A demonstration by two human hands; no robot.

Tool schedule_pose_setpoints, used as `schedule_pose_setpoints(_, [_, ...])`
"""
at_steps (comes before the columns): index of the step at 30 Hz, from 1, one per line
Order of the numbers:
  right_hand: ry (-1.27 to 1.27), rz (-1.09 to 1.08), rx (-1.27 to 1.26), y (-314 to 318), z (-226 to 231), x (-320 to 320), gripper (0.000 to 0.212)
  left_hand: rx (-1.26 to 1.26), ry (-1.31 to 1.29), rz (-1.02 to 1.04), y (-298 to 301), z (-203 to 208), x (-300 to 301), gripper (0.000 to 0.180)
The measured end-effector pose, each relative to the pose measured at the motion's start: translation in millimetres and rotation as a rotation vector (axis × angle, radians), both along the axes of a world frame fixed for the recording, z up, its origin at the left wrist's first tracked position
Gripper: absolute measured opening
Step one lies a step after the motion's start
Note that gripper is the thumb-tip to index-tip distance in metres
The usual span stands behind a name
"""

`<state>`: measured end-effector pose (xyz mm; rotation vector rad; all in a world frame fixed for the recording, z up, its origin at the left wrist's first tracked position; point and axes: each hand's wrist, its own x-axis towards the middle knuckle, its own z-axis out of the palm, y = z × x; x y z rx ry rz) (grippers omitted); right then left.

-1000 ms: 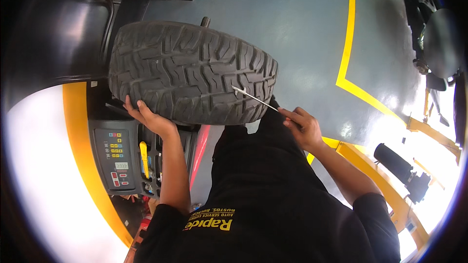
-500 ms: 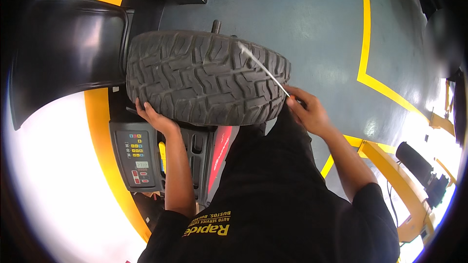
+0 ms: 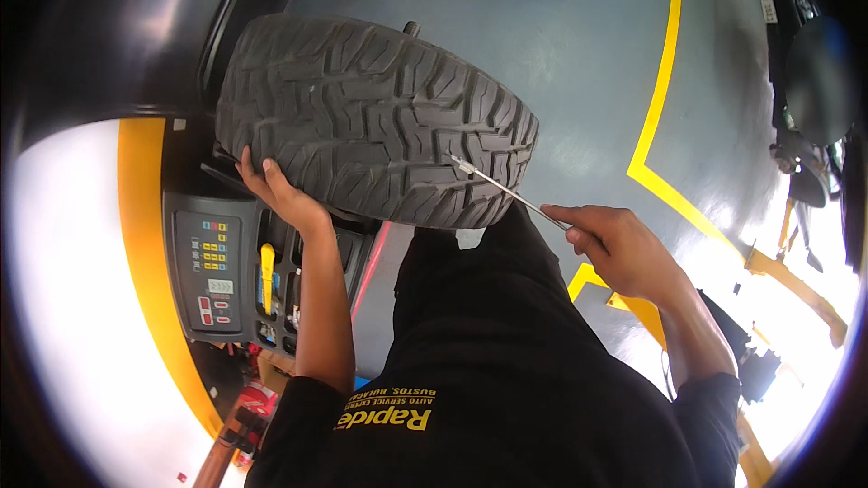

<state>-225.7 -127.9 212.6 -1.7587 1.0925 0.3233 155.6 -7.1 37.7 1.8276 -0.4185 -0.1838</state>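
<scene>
A big black tire (image 3: 362,117) with chunky tread is mounted upright in front of me, its tread facing me. My left hand (image 3: 285,199) rests on its near left edge, fingers stretched out and apart against the rubber. In my right hand (image 3: 615,248), closed beyond the tire's right side, is a thin metal rod (image 3: 511,192). The rod slants left across the tread, and its pale tip lies over a groove near the tire's right half. My fist hides the rod's handle end, so its exact kind cannot be made out.
A machine with a button control panel (image 3: 210,262) and tool tray stands at the near left; a yellow-handled tool (image 3: 267,278) lies in the tray. A black curved hood (image 3: 108,36) is at far left. Behind the tire sticks out a threaded shaft (image 3: 411,29). Yellow lines (image 3: 667,63) mark the grey floor.
The rod's tip has come nearer to me, from the tread's far edge to its middle. My right hand has moved right and slightly nearer. My left hand stays on the tire; the view has shifted.
</scene>
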Motion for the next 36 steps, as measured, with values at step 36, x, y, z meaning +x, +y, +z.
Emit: schedule_pose_setpoints(36, [0.215, 0.853, -0.5, -88.0, 74.7, 106.4, 0.032, -0.073, -0.01, 0.113, -2.7, -0.7, -5.6, 0.059])
